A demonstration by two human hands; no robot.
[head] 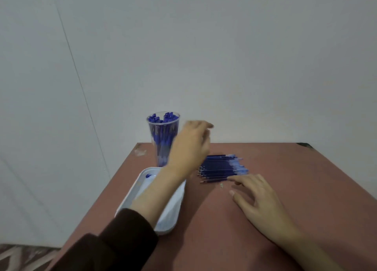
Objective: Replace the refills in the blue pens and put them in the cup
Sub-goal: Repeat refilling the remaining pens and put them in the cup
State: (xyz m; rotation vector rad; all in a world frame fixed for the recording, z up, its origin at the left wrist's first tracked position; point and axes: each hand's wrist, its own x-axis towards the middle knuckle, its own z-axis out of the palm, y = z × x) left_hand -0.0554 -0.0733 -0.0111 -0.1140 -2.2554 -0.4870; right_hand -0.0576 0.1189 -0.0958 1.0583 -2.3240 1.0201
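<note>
A clear plastic cup [161, 128] full of several blue pens stands at the table's far left. My left hand [189, 146] hovers just right of the cup, blurred, fingers loosely bent and holding nothing I can see. A row of several blue refills [221, 167] lies side by side in the middle of the table. My right hand [257, 197] lies flat with straight fingers, its fingertips touching the nearest refills. One blue piece [148, 176] lies in the white tray [130, 191]; I cannot tell what it is.
The white tray sits at the table's left edge, partly under my left forearm. The reddish-brown table [285, 168] ends against a pale wall. A small scrap [221, 185] lies near the refills. A patterned floor [24, 256] shows at the lower left.
</note>
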